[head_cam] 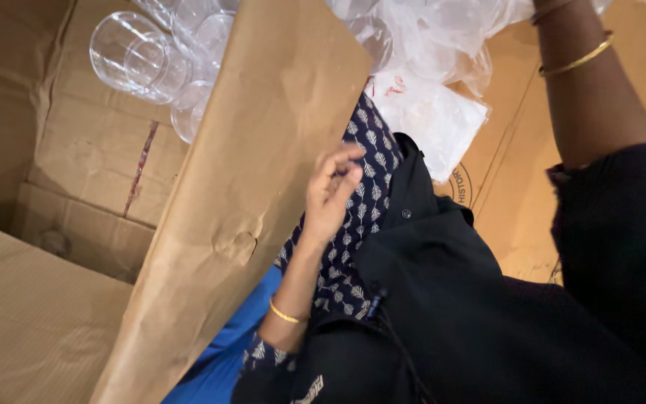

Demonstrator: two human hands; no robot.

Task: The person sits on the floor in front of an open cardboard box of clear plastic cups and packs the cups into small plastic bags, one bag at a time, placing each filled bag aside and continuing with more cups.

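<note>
My left hand (330,193) hovers in the middle of the view, right beside the edge of a tall brown cardboard flap (256,164). Its fingers are curled together with nothing in them, and a gold bangle sits on the wrist. My right forearm (592,97), with two thin bangles, reaches up past the top edge, so that hand is out of view. Several clear plastic cups (132,56) lie on their sides inside the cardboard box (91,150), partly hidden behind the flap. Crumpled clear plastic bags (431,52) lie under the right arm.
Black and blue patterned clothing fills the lower right. Another cardboard panel (31,322) rises at the lower left, and flat cardboard (517,194) lies at the right. A blue surface (226,344) shows at the bottom.
</note>
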